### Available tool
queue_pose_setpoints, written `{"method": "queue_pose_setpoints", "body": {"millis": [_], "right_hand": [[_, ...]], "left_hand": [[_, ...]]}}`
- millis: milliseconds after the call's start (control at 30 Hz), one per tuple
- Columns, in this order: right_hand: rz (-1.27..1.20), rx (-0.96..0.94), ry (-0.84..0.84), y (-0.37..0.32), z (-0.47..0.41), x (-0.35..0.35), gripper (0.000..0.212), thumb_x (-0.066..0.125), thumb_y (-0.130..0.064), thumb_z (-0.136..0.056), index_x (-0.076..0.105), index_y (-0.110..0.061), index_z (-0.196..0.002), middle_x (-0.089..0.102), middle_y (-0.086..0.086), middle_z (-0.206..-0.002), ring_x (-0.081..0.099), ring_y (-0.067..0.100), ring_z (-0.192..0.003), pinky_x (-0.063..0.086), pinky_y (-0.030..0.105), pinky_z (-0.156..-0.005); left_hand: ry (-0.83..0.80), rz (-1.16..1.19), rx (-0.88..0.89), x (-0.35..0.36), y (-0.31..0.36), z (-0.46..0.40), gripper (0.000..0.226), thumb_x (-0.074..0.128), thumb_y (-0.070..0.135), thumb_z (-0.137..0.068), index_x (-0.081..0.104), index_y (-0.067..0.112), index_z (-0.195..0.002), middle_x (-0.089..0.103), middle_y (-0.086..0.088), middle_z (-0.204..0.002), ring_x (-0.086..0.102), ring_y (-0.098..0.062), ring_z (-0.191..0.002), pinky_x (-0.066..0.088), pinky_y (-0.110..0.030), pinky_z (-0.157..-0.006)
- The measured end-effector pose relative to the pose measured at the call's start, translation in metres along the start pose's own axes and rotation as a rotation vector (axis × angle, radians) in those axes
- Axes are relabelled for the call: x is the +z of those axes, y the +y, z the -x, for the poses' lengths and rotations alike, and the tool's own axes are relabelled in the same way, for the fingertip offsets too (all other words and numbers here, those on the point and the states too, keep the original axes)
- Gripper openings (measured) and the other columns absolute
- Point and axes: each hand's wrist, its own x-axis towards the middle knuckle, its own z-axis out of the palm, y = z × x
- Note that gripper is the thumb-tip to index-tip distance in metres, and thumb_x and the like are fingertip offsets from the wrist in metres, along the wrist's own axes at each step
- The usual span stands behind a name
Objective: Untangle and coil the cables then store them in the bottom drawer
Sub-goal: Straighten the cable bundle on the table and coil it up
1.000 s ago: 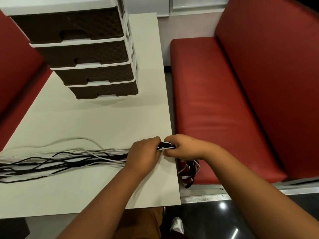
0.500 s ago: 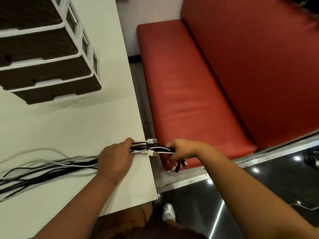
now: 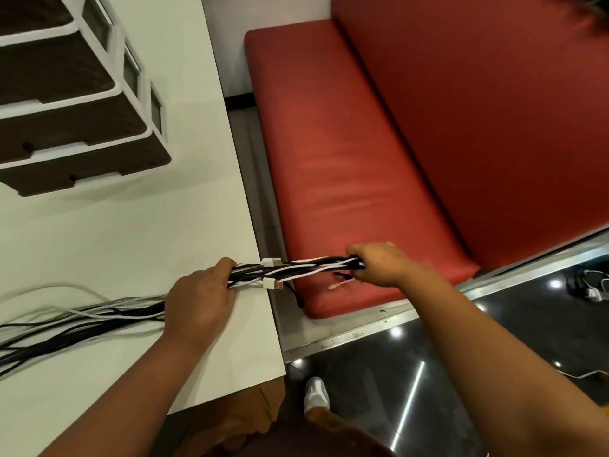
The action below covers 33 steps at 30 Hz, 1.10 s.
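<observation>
A bundle of black and white cables [image 3: 296, 269] stretches taut between my two hands, past the right edge of the white table [image 3: 138, 245]. My left hand [image 3: 199, 301] grips the bundle near the table's edge. My right hand [image 3: 379, 263] grips its far end over the red bench seat. Two white USB plugs [image 3: 273, 284] stick out of the bundle between the hands. The rest of the cables [image 3: 79, 321] trail left across the table. The brown and white drawer unit [image 3: 75, 103] stands at the back left, its bottom drawer [image 3: 85, 169] closed.
The red bench [image 3: 346, 153] with its backrest runs along the right of the table. Dark glossy floor lies below, with my white shoe [image 3: 316, 394] on it. More cables and a charger [image 3: 590, 286] lie on the floor at far right.
My right hand has pulled the cable ends farther right, away from my left hand, so a longer length of bundle shows between them. The view has swung right.
</observation>
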Motion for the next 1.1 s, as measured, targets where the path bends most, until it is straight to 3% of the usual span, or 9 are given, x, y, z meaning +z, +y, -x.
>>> {"method": "queue_pose_setpoints", "body": {"millis": [200,300,367,433,633,700,800,933,1100], "right_hand": [[-0.001,-0.047,0.390,0.009,0.000,-0.019,0.022,0.066,-0.035,-0.083,0.046,-0.027,-0.088,0.051,-0.004,-0.091,0.053,0.027,-0.094,0.036,0.036,-0.071],[-0.008,0.079,0.177,0.017,0.000,-0.013,0.052,0.078,-0.042,-0.072,0.055,-0.028,-0.117,0.052,-0.001,-0.118,0.049,0.027,-0.116,0.044,0.041,-0.091],[0.017,0.134,-0.044,0.018,0.001,-0.004,0.076,0.082,-0.037,-0.072,0.044,-0.032,-0.138,0.037,0.001,-0.148,0.037,0.028,-0.135,0.038,0.045,-0.106],[-0.006,0.129,-0.132,0.012,0.003,0.004,0.079,0.075,-0.022,-0.081,0.034,-0.031,-0.147,0.022,0.002,-0.159,0.026,0.028,-0.144,0.030,0.044,-0.114],[-0.525,-0.111,0.181,-0.073,0.011,-0.004,0.038,0.051,-0.008,-0.096,0.057,-0.019,-0.132,0.057,0.007,-0.133,0.055,0.020,-0.118,0.042,0.029,-0.101],[-0.726,-0.152,0.047,-0.104,0.011,0.005,0.036,0.050,-0.006,-0.095,0.060,-0.027,-0.122,0.066,0.007,-0.117,0.063,0.022,-0.093,0.051,0.031,-0.083],[-1.007,-0.086,-0.135,-0.122,0.006,0.019,0.025,0.049,-0.008,-0.092,0.059,-0.030,-0.097,0.064,0.000,-0.094,0.059,0.018,-0.079,0.050,0.035,-0.072],[-0.934,-0.080,-0.313,-0.108,0.006,0.011,0.026,0.054,-0.026,-0.093,0.058,-0.025,-0.068,0.053,-0.003,-0.066,0.049,0.013,-0.061,0.039,0.029,-0.060],[-0.684,-0.008,-0.470,-0.067,0.006,-0.008,0.031,0.057,-0.051,-0.080,0.064,-0.021,-0.074,0.058,-0.003,-0.062,0.053,0.018,-0.060,0.048,0.035,-0.066]], "left_hand": [[0.032,0.034,-0.011,-0.002,0.001,0.001,0.017,0.053,0.019,-0.076,0.062,0.013,-0.088,0.052,-0.002,-0.048,0.049,-0.031,-0.040,0.029,-0.024,-0.044],[0.034,0.027,-0.017,-0.002,0.002,0.001,0.015,0.057,0.017,-0.077,0.063,0.012,-0.090,0.052,-0.003,-0.048,0.049,-0.031,-0.039,0.029,-0.023,-0.044],[0.021,0.020,-0.023,-0.001,0.001,0.001,0.014,0.067,0.011,-0.077,0.063,0.012,-0.091,0.053,-0.003,-0.049,0.050,-0.031,-0.040,0.029,-0.024,-0.045],[0.015,0.023,-0.018,0.000,0.000,0.002,0.018,0.067,0.011,-0.075,0.063,0.012,-0.092,0.054,-0.003,-0.050,0.050,-0.031,-0.041,0.028,-0.024,-0.045],[0.024,0.030,0.001,0.000,0.000,0.002,0.025,0.056,0.017,-0.070,0.063,0.011,-0.093,0.055,-0.003,-0.050,0.051,-0.031,-0.041,0.029,-0.024,-0.046],[0.033,0.038,0.007,-0.001,0.000,0.002,0.025,0.056,0.017,-0.071,0.063,0.011,-0.093,0.055,-0.003,-0.050,0.051,-0.031,-0.041,0.029,-0.023,-0.045],[0.040,0.045,0.009,-0.001,-0.001,0.003,0.023,0.056,0.019,-0.072,0.062,0.012,-0.093,0.054,-0.002,-0.050,0.051,-0.031,-0.041,0.031,-0.025,-0.044],[0.036,0.053,0.015,-0.001,-0.002,0.003,0.024,0.054,0.016,-0.071,0.062,0.013,-0.093,0.055,-0.002,-0.051,0.052,-0.031,-0.043,0.031,-0.025,-0.045],[0.007,0.032,-0.002,0.000,-0.003,0.002,0.025,0.074,0.009,-0.073,0.062,0.013,-0.095,0.057,-0.004,-0.054,0.053,-0.033,-0.045,0.033,-0.027,-0.046]]}}
